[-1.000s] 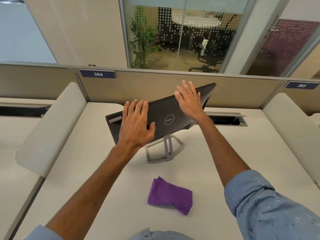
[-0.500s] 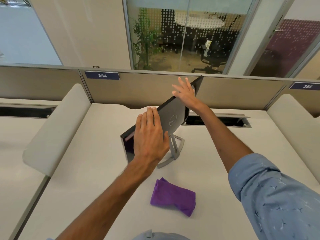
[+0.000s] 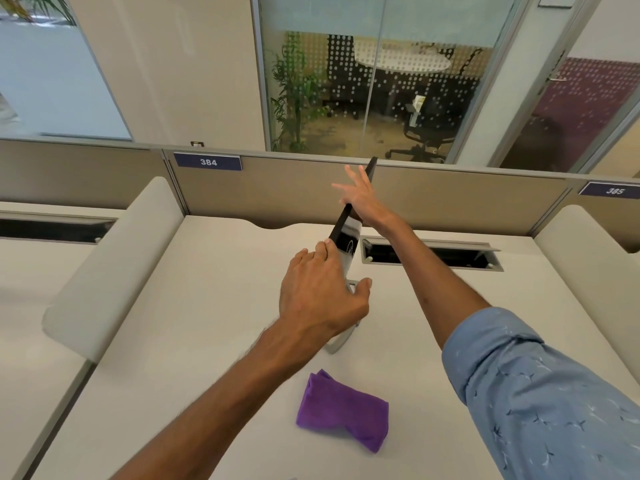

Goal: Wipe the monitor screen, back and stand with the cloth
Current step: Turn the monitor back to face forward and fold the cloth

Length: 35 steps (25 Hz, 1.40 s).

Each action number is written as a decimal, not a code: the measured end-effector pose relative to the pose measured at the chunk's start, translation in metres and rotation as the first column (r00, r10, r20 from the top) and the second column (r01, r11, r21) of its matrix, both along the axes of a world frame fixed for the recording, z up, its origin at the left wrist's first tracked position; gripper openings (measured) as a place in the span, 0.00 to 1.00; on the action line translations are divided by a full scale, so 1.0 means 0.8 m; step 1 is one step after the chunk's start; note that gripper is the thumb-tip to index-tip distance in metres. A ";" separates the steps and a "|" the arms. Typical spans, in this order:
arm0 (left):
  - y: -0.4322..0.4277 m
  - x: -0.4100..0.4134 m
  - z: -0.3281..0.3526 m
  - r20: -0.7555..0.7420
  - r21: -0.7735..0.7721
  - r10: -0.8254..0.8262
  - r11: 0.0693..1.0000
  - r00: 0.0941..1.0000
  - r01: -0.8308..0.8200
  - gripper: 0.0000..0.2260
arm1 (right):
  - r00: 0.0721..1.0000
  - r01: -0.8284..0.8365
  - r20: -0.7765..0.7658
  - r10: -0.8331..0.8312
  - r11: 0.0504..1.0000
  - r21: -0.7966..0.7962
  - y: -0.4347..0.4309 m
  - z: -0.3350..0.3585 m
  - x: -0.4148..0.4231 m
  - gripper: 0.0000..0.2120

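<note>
Cloth (image 3: 341, 408) lay unheld on the tabletop (image 3: 207, 306), nearest the person. Beyond it, left hand (image 3: 318, 296) fingers gripped the near edge of the monitor (image 3: 348, 233), which stood edge-on; right hand (image 3: 360, 199) fingers, spread wide, pressed its far end. Wiping was judged not yet started

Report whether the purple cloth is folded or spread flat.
Folded: the purple cloth lies on the desk as a compact, thick bundle with layered edges showing, not a flat sheet.
</note>
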<state>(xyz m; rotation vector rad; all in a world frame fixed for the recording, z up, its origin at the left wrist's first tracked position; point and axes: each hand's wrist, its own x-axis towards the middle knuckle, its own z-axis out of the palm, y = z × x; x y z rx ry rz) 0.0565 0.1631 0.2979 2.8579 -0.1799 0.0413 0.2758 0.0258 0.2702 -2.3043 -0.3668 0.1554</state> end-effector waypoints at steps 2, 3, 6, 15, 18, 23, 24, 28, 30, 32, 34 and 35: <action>-0.004 -0.001 0.005 -0.004 -0.033 -0.023 0.999 1.000 0.023 0.37 | 1.000 -0.012 0.011 0.012 1.000 0.023 0.006 -0.002 0.002 0.26; -0.008 -0.002 0.004 0.008 -0.026 -0.031 0.999 0.999 0.031 0.37 | 0.999 -0.022 0.024 0.022 1.000 0.012 0.009 -0.004 0.003 0.27; -0.024 -0.005 -0.002 0.012 0.002 -0.058 0.998 0.998 0.058 0.42 | 0.999 -0.033 0.008 0.033 0.998 0.058 0.016 -0.006 0.002 0.26; 0.015 0.030 -0.009 0.261 -0.172 -0.031 0.982 0.965 0.078 0.19 | 0.990 0.121 0.048 -0.134 0.970 0.213 0.017 0.000 -0.029 0.30; 0.043 0.105 -0.016 0.306 -0.274 0.034 0.960 0.952 0.054 0.14 | 0.931 0.332 0.029 -0.365 0.876 0.348 0.026 0.004 -0.087 0.30; 0.037 0.224 -0.020 0.217 -0.182 -0.199 0.954 0.956 0.240 0.24 | 0.949 0.297 0.130 -0.287 0.952 -0.069 0.050 0.002 -0.167 0.30; 0.032 0.239 -0.022 0.167 -0.155 -0.262 0.945 0.950 0.288 0.25 | 0.948 0.299 0.157 -0.276 0.943 -0.147 0.055 -0.001 -0.173 0.30; 0.026 0.270 -0.038 -0.001 -0.120 -0.401 0.910 0.916 0.397 0.29 | 0.936 0.343 0.179 -0.304 0.906 -0.250 0.060 -0.013 -0.180 0.31; 0.033 0.274 -0.045 0.031 -0.143 -0.412 0.900 0.911 0.412 0.28 | 0.927 0.365 0.193 -0.323 0.894 -0.261 0.060 -0.013 -0.181 0.31; 0.043 0.274 -0.047 0.080 -0.091 -0.412 0.904 0.908 0.418 0.29 | 0.929 0.364 0.183 -0.323 0.890 -0.275 0.059 -0.012 -0.183 0.31; 0.049 0.275 -0.043 0.106 0.014 -0.420 0.907 0.901 0.421 0.29 | 0.933 0.354 0.183 -0.310 0.887 -0.297 0.056 -0.009 -0.186 0.32; 0.051 0.276 -0.040 0.114 0.066 -0.422 0.907 0.900 0.417 0.29 | 0.935 0.346 0.189 -0.299 0.884 -0.315 0.053 -0.007 -0.186 0.32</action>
